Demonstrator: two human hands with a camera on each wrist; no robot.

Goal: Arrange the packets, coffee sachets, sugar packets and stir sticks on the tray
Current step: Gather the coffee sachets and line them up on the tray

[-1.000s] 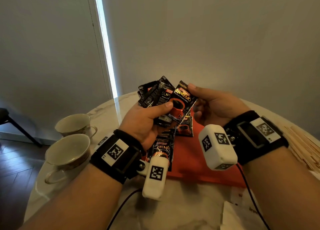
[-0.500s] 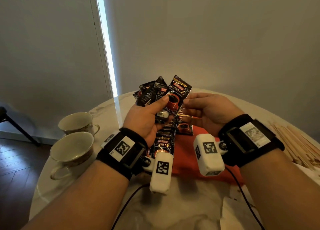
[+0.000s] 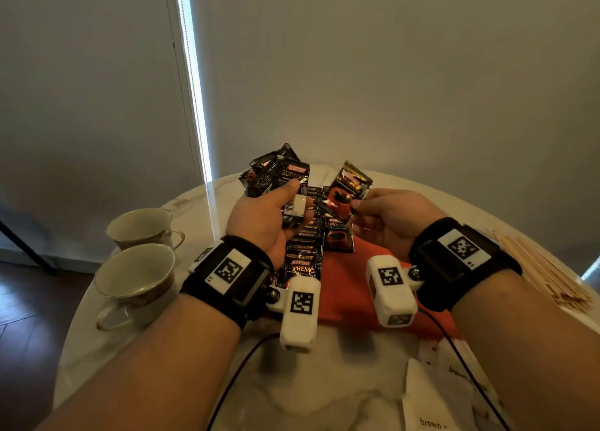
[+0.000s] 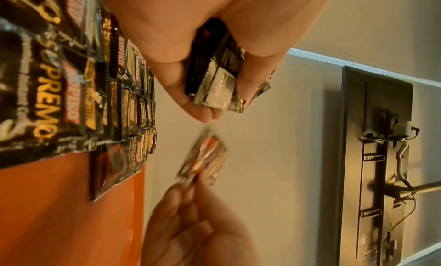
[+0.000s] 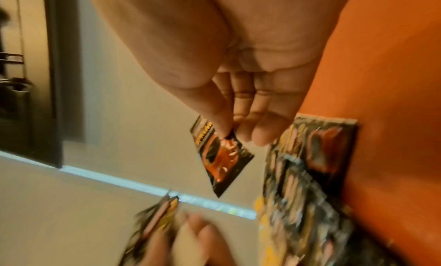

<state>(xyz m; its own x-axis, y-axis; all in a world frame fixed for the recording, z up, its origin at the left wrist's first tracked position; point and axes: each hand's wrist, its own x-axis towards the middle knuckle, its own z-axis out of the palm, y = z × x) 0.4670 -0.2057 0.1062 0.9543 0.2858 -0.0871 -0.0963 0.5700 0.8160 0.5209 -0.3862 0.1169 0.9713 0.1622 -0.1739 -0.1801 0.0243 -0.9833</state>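
My left hand [image 3: 276,216] grips a fan of several black coffee sachets [image 3: 279,177] above the orange tray [image 3: 350,288]; the left wrist view shows the same bunch of sachets [image 4: 214,77] between thumb and fingers. My right hand [image 3: 386,216] pinches a single coffee sachet [image 3: 350,187] by its lower edge, apart from the fan; in the right wrist view this sachet [image 5: 222,157] hangs from thumb and forefinger. A row of overlapping sachets [image 3: 303,255] lies along the tray's left side, with one more sachet [image 3: 339,236] beside it. Stir sticks [image 3: 545,268] lie at the right.
Two empty cups [image 3: 139,278] [image 3: 144,227] stand on the marble table [image 3: 324,391] at the left. White sugar packets [image 3: 435,408] lie at the near right. A black cable [image 3: 233,375] runs over the table's front. A wall rises just behind the table.
My right hand has drawn one sachet out of the fan and moved it to the right. Both hands have drifted slightly away from me.
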